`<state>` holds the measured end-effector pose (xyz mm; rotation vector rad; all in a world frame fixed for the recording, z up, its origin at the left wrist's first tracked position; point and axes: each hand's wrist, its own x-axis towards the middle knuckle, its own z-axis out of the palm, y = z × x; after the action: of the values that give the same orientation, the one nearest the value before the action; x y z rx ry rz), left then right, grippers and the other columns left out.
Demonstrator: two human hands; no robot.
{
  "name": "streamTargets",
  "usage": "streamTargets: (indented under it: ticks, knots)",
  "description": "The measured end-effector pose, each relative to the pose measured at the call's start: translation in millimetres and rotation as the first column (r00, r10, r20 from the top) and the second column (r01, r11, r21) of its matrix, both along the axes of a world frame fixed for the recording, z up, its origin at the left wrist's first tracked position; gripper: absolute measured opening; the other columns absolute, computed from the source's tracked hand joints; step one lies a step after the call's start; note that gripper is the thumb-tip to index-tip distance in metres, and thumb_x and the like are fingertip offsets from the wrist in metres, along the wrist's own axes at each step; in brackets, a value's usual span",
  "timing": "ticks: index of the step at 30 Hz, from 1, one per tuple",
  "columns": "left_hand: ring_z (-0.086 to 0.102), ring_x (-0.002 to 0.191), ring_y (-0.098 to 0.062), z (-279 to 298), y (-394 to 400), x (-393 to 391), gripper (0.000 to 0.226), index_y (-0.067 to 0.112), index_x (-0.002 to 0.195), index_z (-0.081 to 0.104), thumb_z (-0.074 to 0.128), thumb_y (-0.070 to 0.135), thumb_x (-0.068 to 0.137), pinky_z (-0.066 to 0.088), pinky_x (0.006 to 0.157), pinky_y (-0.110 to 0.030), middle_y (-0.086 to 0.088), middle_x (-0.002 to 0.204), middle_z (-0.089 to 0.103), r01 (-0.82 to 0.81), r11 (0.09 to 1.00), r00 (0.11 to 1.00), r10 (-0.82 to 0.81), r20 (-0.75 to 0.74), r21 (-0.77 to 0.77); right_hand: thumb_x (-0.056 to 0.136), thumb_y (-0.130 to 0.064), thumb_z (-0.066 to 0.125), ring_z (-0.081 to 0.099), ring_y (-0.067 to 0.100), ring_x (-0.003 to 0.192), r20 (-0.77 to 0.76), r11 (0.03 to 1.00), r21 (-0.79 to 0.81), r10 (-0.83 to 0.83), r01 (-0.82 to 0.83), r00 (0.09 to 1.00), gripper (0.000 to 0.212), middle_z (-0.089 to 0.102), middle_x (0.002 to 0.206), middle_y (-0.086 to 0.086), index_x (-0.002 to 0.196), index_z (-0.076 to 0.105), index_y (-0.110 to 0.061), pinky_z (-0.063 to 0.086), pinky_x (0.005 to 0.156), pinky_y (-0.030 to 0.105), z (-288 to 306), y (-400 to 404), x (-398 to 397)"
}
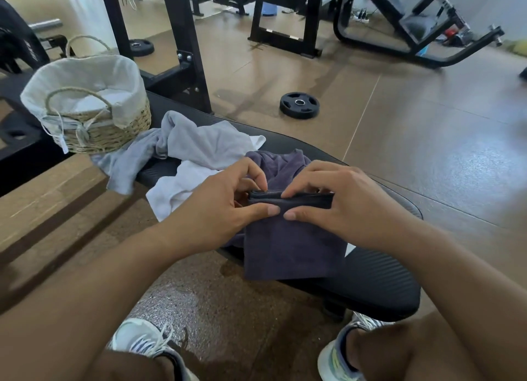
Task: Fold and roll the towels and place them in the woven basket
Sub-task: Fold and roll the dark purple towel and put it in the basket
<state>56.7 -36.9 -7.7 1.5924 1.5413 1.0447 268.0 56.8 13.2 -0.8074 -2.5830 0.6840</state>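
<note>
A dark purple towel (291,249) lies folded into a strip on the black padded bench (379,281), its far end turned over into a small roll. My left hand (222,206) pinches the left side of that rolled end, and my right hand (333,206) pinches the right side. Behind them lie a crumpled grey towel (199,144) and a white towel (176,189), with another purple towel (282,164) bunched just past my hands. The woven basket (94,104), lined with pale cloth, stands at the bench's far left.
A black weight plate (299,105) lies on the brown floor beyond the bench. Black gym machine frames (182,38) stand behind the basket and across the back. My two shoes (142,340) rest on the floor below the bench.
</note>
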Motion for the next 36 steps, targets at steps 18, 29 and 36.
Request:
streamTargets:
  ticks: [18,29,36]
  knots:
    - [0.067,0.074,-0.029,-2.9,-6.4,-8.4,0.030,0.026,0.090,0.059,0.084,0.031,0.076,0.056,0.074,-0.044,0.001,0.092,0.074,0.032,0.999,0.999,-0.031,0.039,-0.030,0.078,-0.039,0.084,0.062,0.004,0.078,-0.004,0.989,-0.137,-0.057,0.056,0.998,0.016,0.069,0.080,-0.015,0.083,0.070,-0.033,0.043,0.067,0.012,4.3,0.6,-14.5]
    - [0.067,0.079,-0.028,18.7,-8.2,-7.3,0.040,0.013,0.099,0.065,0.088,-0.002,0.069,0.058,0.079,-0.042,0.001,0.083,0.072,0.092,0.993,0.985,-0.079,0.150,-0.079,0.065,-0.057,0.086,0.053,0.014,0.063,0.155,0.937,-0.343,0.128,-0.068,0.980,0.040,0.063,0.072,-0.005,0.087,0.067,-0.029,0.045,0.062,0.033,16.5,2.9,9.6]
    - [0.064,0.076,-0.007,25.4,-10.3,-5.7,0.015,0.015,0.088,0.077,0.086,0.018,0.077,0.052,0.071,-0.023,-0.004,0.081,0.074,0.381,0.810,0.924,-0.346,0.162,-0.445,0.070,-0.043,0.090,0.049,0.007,0.059,0.291,0.792,-0.605,0.317,-0.083,0.903,0.034,0.059,0.065,-0.007,0.074,0.060,-0.027,0.041,0.056,0.029,14.2,4.1,27.7]
